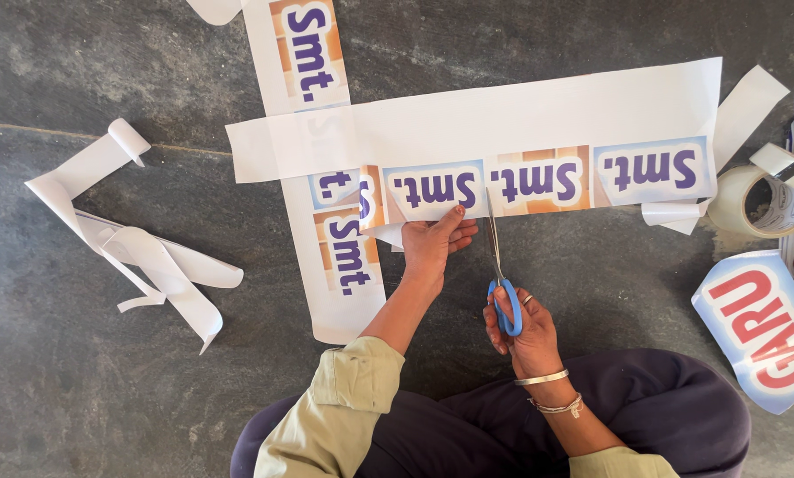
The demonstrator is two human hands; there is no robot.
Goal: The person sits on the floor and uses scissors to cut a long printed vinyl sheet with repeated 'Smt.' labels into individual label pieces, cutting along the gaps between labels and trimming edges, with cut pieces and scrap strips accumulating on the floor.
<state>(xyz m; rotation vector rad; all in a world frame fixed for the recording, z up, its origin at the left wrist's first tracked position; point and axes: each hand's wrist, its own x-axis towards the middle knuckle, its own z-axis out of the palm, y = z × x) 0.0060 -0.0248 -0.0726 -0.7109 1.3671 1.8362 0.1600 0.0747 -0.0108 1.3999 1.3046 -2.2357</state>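
Note:
A long white paper strip (503,119) printed with purple lettering on blue and orange panels lies across the dark stone floor. My left hand (434,243) pinches its lower edge, thumb on top of one printed panel. My right hand (521,327) grips blue-handled scissors (501,283); their blades point up and meet the strip's lower edge just right of my left thumb, between two panels. A ring and bangles are on my right hand and wrist.
A second printed strip (313,133) runs up and down under the long one. Curled white offcuts (140,252) lie at left. At right sit a roll of clear tape (760,202), a red-lettered print (760,327) and more paper. My dark-clothed knees are below.

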